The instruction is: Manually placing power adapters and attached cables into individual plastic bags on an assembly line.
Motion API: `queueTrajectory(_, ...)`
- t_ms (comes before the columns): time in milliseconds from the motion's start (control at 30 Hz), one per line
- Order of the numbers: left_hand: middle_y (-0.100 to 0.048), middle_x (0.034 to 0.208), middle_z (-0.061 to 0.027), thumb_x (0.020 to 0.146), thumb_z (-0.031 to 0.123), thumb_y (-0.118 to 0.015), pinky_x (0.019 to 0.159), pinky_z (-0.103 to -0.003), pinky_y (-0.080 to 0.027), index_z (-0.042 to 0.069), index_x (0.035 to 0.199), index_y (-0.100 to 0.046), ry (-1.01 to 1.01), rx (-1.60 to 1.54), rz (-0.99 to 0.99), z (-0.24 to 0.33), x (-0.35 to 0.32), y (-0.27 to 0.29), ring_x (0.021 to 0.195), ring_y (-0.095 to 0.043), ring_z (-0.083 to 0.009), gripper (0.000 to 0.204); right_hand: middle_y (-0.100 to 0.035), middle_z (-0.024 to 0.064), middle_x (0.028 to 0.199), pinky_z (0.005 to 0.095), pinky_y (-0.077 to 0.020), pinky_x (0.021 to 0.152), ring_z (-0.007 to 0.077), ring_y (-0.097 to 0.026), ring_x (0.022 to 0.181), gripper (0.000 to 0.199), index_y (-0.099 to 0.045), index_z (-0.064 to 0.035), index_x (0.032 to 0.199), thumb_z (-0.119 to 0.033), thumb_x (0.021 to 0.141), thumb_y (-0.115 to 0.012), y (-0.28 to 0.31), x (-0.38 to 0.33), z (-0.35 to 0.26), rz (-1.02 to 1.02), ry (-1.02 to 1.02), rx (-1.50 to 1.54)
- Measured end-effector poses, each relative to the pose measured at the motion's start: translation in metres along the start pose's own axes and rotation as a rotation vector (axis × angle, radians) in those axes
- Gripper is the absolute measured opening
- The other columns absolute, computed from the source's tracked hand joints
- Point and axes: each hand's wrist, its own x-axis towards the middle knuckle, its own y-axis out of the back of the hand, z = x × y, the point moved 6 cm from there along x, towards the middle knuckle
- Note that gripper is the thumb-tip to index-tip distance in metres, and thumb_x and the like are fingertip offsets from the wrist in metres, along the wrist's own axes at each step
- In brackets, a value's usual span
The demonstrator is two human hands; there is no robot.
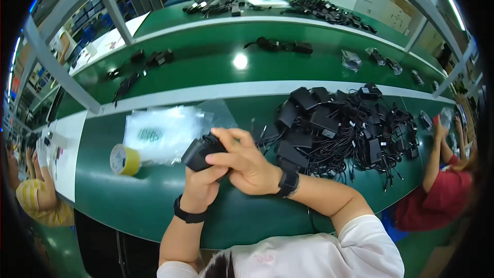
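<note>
A black power adapter (194, 155) with its cable bunched against it is held up over the green bench. My left hand (202, 189) grips it from below, fingers closed around its lower part. My right hand (251, 169) reaches across from the right, with its fingers bent over the adapter and the bunched cable. The cable is partly hidden behind those fingers. Just beyond lies a stack of clear plastic bags (164, 128), and left of the hands a roll of yellow tape (125, 160) stands. To the right spreads a large heap of black power adapters (324, 123) with tangled cables.
A white rail (221, 91) divides my bench from a green strip (206, 62) carrying loose adapters and bagged ones (351, 60). Grey frame posts (62, 67) rise at the sides. Co-workers sit at the far side, at left in yellow stripes (38, 195), and at right in red (437, 195).
</note>
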Motion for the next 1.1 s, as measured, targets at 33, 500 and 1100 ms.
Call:
queueTrajectory(33, -0.055, 0.104, -0.0061, 0.070, 0.000, -0.064, 0.084, -0.030, -0.044, 0.003, 0.111, -0.050, -0.024, -0.004, 0.003, 0.000, -0.002, 0.000, 0.097, -0.055, -0.0181, 0.044, -0.032, 0.0242, 0.137, 0.0432, -0.0217, 0.102, 0.0384, -0.036, 0.118, 0.061, -0.049, -0.0095, 0.121, 0.008, 0.063, -0.050, -0.002, 0.001, -0.003, -0.002, 0.000, 0.023)
queueTrajectory(500, -0.052, 0.108, -0.0119, 0.069, -0.001, -0.065, 0.093, -0.036, -0.039, -0.001, 0.117, -0.043, -0.333, 0.140, -0.072, 0.028, 0.003, 0.014, 0.102, -0.052, -0.0216, 0.052, -0.059, 0.0107, 0.104, 0.0289, -0.0460, 0.079, 0.0168, -0.058, 0.087, 0.041, -0.044, 0.0043, 0.120, -0.028, 0.095, -0.042, -0.021, -0.020, 0.046, 0.216, -1.066, 1.203)
queueTrajectory(1100, -0.057, 0.089, -0.0008, 0.075, 0.004, -0.062, 0.078, -0.024, -0.043, 0.000, 0.106, -0.054, -0.217, -0.006, 0.179, -0.015, 0.006, 0.020, 0.084, -0.053, -0.0095, 0.032, -0.057, 0.0096, 0.110, 0.0270, -0.0391, 0.088, 0.0156, -0.052, 0.100, 0.033, -0.048, 0.0037, 0.119, -0.011, 0.090, -0.046, -0.020, -0.019, 0.040, -0.155, -0.623, 0.370)
